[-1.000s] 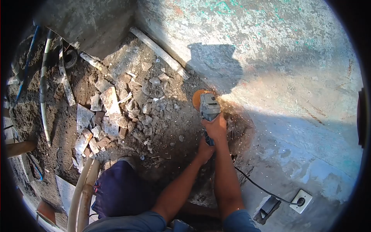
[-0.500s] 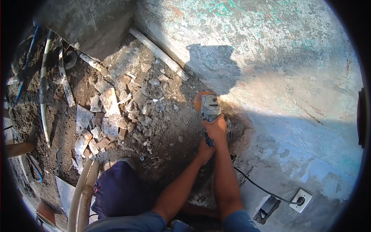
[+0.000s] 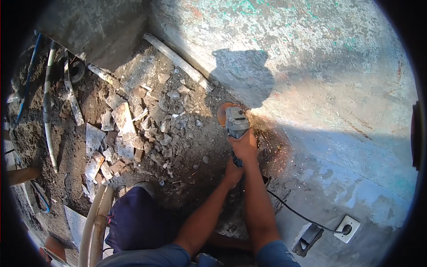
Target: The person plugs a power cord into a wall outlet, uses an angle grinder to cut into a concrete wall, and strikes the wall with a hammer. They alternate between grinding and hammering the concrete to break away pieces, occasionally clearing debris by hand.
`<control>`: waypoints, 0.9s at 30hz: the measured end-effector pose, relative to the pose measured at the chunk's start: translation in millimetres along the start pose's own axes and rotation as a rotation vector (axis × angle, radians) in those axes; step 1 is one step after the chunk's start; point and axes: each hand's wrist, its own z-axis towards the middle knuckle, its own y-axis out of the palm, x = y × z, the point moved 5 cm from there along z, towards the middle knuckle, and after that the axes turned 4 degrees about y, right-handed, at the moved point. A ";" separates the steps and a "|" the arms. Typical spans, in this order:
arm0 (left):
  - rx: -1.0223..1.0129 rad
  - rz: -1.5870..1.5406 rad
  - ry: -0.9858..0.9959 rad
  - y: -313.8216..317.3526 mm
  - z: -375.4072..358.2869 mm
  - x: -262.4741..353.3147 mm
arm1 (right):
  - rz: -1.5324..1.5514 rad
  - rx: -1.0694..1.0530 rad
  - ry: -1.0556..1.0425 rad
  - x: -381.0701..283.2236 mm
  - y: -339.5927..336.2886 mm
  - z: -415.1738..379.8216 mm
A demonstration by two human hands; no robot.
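Both of my hands hold an angle grinder (image 3: 237, 123) low beside the wall. My right hand (image 3: 245, 145) wraps round the body just behind its grey metal head. Closer to me, my left hand (image 3: 233, 171) grips the dark rear part of the tool. The orange-brown disc (image 3: 223, 114) shows at the head's left side, near the foot of the wall (image 3: 320, 89). Sparks spray to the right of the tool, over the broken wall base. Where exactly the disc touches is hidden by the head.
Broken tiles (image 3: 124, 120) and rubble lie left of the tool. A long pale strip (image 3: 178, 61) rests along the wall. Bamboo poles (image 3: 98, 222) stand by my knee. A black cord (image 3: 298, 214) runs to a wall socket (image 3: 346, 229). Pipes (image 3: 47, 102) lie far left.
The grinder and both my hands have shifted slightly left. A spray of sparks now shows to the right of the tool, much stronger than before.
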 end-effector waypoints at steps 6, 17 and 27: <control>-0.020 -0.034 0.017 -5.6 5.3 -7.4 | 0.059 0.050 -0.115 -6.7 2.8 -3.2; -0.031 -0.056 -0.028 -3.1 2.5 -4.6 | 0.051 0.031 -0.034 -1.9 1.0 -1.8; -0.031 -0.028 -0.031 -6.0 5.5 -12.0 | 0.018 0.053 0.012 -5.8 -4.3 -4.5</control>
